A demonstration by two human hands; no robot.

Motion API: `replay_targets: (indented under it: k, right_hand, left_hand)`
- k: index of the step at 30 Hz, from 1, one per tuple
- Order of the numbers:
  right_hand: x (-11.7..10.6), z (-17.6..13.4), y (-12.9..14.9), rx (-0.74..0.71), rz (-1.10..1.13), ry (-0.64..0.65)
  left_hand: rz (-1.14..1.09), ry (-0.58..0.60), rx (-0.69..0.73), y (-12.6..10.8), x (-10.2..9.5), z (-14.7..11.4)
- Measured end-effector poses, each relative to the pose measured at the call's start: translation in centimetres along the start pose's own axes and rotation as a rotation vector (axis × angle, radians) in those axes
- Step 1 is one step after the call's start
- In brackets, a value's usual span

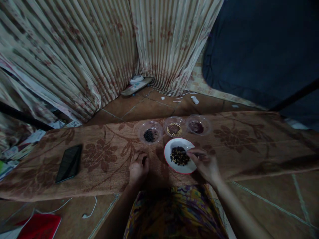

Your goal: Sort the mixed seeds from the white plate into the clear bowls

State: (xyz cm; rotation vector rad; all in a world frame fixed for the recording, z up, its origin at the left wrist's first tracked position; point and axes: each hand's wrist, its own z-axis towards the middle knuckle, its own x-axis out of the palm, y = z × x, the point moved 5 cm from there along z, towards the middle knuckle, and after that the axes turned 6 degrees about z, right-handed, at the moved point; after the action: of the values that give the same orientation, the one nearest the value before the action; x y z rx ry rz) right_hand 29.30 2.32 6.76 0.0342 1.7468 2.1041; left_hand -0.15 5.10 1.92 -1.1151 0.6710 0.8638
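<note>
My right hand (pixel 205 165) is closed around slim metal tweezers (pixel 185 151), whose tips reach over a white bowl (pixel 168 148) with a red rim. Mixed dark and yellowish beans (pixel 179 156) lie in this bowl. My left hand (pixel 138 167) rests on the cloth to the bowl's left, fingers curled into a loose fist with nothing seen in it. Behind the bowl stand three clear plastic cups: the left cup (pixel 157 127) has black beans (pixel 149 135), the middle cup (pixel 167 123) yellow grains (pixel 175 129), the right cup (pixel 208 125) dark reddish beans (pixel 196 127).
A brown flowered cloth (pixel 239 159) covers the narrow table. A dark phone (pixel 69 163) lies at its left. Striped curtains (pixel 109 49) hang behind, and small white scraps (pixel 195 100) lie on the tiled floor. A white earphone (pixel 86 215) is below the table's front edge.
</note>
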Motion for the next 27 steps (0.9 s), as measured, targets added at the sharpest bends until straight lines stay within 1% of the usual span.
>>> replay_targets:
  k: [3, 9, 21, 27]
  right_hand:
    - [0.6, -0.4, 0.1, 0.001, -0.012, 0.034]
    - [1.4, -0.1, 0.4, -0.051, -0.050, 0.096]
    - [1.4, -0.3, -0.1, -0.062, -0.094, 0.102]
    - [1.3, -0.2, 0.1, -0.060, -0.093, 0.077]
  left_hand:
    - [0.005, 0.008, -0.002, -0.1, 0.0, 0.0]
    - [0.022, 0.007, 0.004, -0.2, -0.1, 0.0]
    - [0.027, 0.001, 0.000, -0.2, 0.0, 0.0]
    - [0.027, 0.011, -0.009, -0.2, 0.0, -0.1]
